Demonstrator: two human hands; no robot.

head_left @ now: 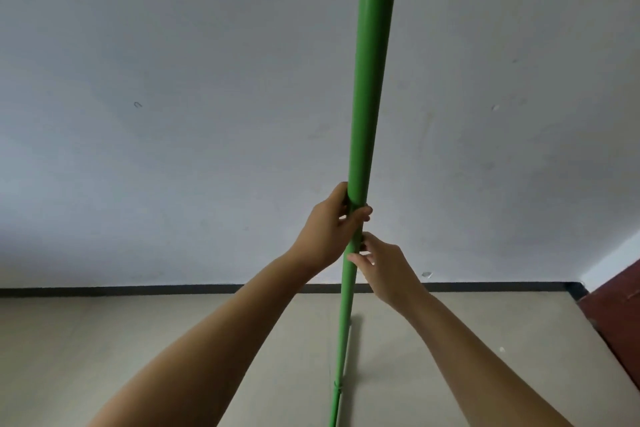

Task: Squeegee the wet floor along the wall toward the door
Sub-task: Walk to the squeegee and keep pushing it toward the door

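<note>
A long green squeegee pole (372, 73) stands nearly upright in front of me, running from the top edge down past the bottom edge. Its blade end is out of view. My left hand (332, 222) is wrapped around the pole at mid height. Just below it, my right hand (384, 263) pinches the pole with thumb and fingertips. The beige tiled floor (138, 340) lies below, and I cannot tell from here whether it is wet.
A pale grey wall (173, 114) fills most of the view, with a dark baseboard (104, 290) along its foot. A reddish-brown door or frame (620, 308) stands at the right corner.
</note>
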